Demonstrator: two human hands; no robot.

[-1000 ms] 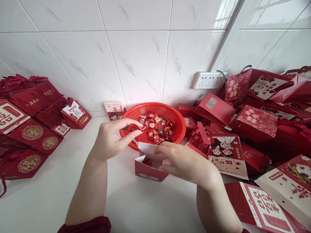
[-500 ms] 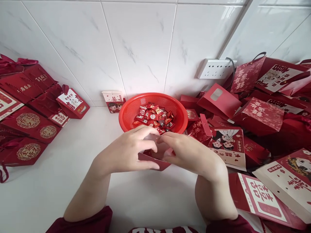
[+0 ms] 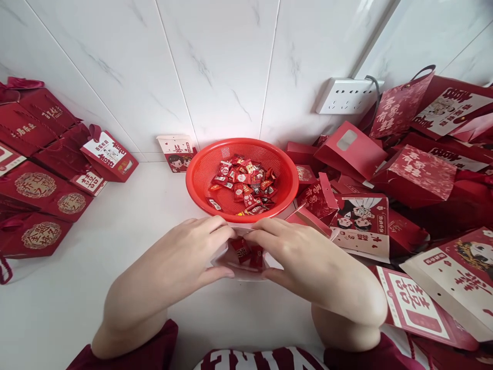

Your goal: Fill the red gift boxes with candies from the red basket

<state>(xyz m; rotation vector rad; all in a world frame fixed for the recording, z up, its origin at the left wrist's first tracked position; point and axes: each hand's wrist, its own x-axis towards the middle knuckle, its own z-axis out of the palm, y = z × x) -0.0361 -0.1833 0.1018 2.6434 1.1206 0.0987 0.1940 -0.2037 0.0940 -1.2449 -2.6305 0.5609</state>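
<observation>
Between my hands is a small paper candy box [image 3: 246, 276], its open top facing up at me. Red-wrapped candies [image 3: 243, 251] show inside it. My left hand [image 3: 194, 246] grips the box's left side, thumb at the near edge and fingers at the far one. On the opposite side my right hand [image 3: 295, 252] holds it in the same way. Much of the box's outside is hidden by both hands. Just beyond it stands a red plastic basket [image 3: 194, 187] with many wrapped candies [image 3: 246, 187] in it.
Finished-looking red gift boxes [image 3: 38, 185] are stacked at left. A heap of red boxes and flat cartons [image 3: 412, 174] fills the right. A small box [image 3: 177, 153] stands by the tiled wall, and a power strip [image 3: 348, 96] is fixed at right.
The box's mouth now faces me more, and candies inside have come into view. My hands sit slightly lower and nearer, still on the box. The camera view has shifted a little.
</observation>
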